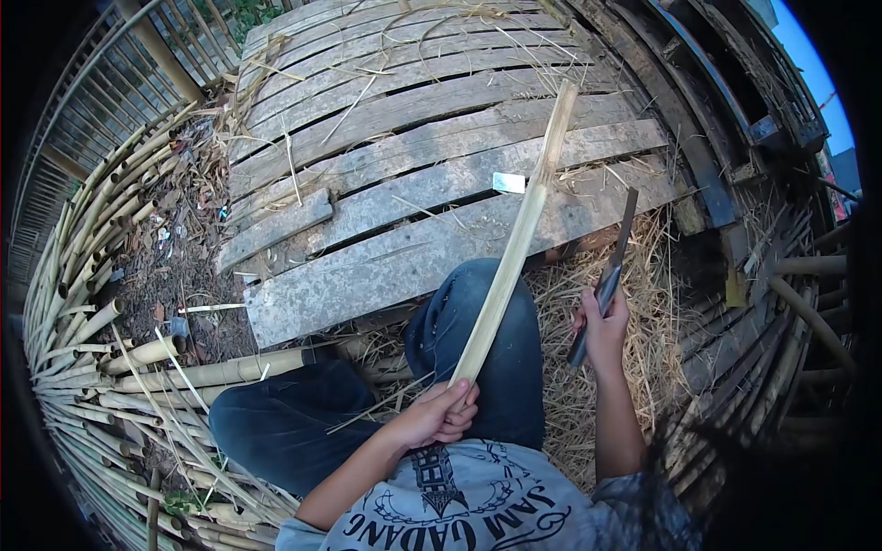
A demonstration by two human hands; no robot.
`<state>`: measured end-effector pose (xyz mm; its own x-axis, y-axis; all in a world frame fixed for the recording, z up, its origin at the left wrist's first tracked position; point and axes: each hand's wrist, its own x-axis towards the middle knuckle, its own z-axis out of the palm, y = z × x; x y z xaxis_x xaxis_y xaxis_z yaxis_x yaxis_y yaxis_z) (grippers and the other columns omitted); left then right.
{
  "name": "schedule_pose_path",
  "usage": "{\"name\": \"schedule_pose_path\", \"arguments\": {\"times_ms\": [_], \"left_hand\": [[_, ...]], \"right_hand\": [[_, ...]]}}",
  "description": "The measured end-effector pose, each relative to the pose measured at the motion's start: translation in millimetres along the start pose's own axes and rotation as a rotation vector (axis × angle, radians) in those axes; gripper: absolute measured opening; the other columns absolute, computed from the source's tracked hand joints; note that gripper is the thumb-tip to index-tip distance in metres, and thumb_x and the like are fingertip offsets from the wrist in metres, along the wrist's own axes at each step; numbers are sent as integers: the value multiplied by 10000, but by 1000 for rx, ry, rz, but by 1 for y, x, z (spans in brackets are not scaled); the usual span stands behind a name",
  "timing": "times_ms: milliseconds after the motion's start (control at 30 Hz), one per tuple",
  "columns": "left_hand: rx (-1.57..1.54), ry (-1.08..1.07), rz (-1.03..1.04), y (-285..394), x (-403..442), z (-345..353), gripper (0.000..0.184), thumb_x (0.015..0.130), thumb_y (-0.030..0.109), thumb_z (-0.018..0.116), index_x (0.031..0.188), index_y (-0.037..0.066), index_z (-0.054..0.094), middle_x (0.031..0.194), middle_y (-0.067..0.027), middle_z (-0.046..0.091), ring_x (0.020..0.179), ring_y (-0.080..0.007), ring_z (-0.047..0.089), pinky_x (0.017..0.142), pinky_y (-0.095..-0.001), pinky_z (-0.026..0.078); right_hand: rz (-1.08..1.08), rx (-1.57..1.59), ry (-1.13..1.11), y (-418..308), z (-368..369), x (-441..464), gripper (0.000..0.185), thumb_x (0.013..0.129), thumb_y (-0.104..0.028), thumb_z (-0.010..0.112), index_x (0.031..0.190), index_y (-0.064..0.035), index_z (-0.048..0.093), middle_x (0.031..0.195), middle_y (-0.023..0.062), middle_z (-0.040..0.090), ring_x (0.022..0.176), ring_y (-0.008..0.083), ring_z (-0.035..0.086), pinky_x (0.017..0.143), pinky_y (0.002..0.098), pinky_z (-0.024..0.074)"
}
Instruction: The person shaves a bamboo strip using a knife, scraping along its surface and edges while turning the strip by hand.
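Note:
A long split bamboo strip (503,280) runs from my lap across my raised knee, its far end over the wooden slats. My left hand (445,410) is closed around its near end, close to my shirt. On the right, my right hand (604,329) grips the dark handle of a knife (623,234), with its narrow blade pointing up and away from me. The blade is apart from the bamboo strip, to the right of it.
A low slatted wooden platform (367,184) stretches ahead, with a small pale rectangular piece (508,183) on it. Bamboo poles (220,368) are piled at the left. Shavings (588,386) cover the ground at the right, beside dark timber beams (684,138).

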<state>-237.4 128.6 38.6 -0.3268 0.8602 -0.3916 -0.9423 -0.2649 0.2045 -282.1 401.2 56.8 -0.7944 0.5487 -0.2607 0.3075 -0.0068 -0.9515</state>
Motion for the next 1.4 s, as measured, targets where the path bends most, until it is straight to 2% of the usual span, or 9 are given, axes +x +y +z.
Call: {"name": "schedule_pose_path", "arguments": {"times_ms": [100,167,267,600,700,767,900,1100,1400], "left_hand": [[82,70,33,9,10,15,351,1002,448,350,871,126,402,601,60,240,465,-44,178,375,-195,173],[104,72,35,14,15,18,332,1010,421,343,857,132,397,599,58,236,468,-47,183,373,-194,172],[145,150,43,21,16,25,326,1014,403,346,835,134,393,595,57,229,466,-46,179,370,-197,169],[392,334,148,15,19,36,310,1013,378,365,833,126,386,592,50,286,448,-47,236,369,-216,194],[509,387,246,9,19,40,308,1014,373,358,838,122,388,598,44,302,447,-48,247,369,-220,206],[616,393,374,1,17,41,293,1016,361,357,858,117,400,605,42,312,449,-46,255,373,-216,216],[321,337,172,3,10,39,264,1017,334,367,885,111,418,610,44,323,457,-40,265,379,-206,224],[623,405,360,3,16,35,269,1019,285,379,879,66,451,618,36,384,491,-56,333,421,-230,290],[775,478,420,5,10,39,298,1016,266,377,885,15,471,620,6,426,530,-84,399,489,-266,356]], "right_hand": [[-154,-240,-211,-28,2,-10,208,862,-168,664,844,-56,489,591,0,461,464,71,464,424,234,395],[-464,-591,-522,-37,8,-16,342,806,-287,725,723,-43,499,530,35,440,445,158,496,450,308,421],[-532,-903,-633,-58,22,-23,475,753,-456,730,661,-40,520,495,95,472,485,272,568,498,386,463],[-818,-1149,-615,-43,19,7,637,716,-686,614,641,-58,532,522,127,553,535,330,612,511,419,485],[-807,-1155,-570,-40,20,13,639,719,-689,606,642,-60,527,522,125,547,536,329,609,520,424,486],[-547,-1093,-408,-49,24,29,561,767,-598,629,686,-45,578,560,139,575,573,341,615,546,432,478],[-569,-1076,-470,-54,29,38,536,783,-561,632,695,-34,590,558,147,573,570,351,610,549,430,472],[-765,-1100,-690,-50,28,-3,621,733,-660,621,641,-51,537,519,128,540,528,333,600,500,414,473],[-740,-1178,-496,-56,22,43,613,734,-651,627,667,-48,537,556,147,558,583,337,615,537,417,477]]}}
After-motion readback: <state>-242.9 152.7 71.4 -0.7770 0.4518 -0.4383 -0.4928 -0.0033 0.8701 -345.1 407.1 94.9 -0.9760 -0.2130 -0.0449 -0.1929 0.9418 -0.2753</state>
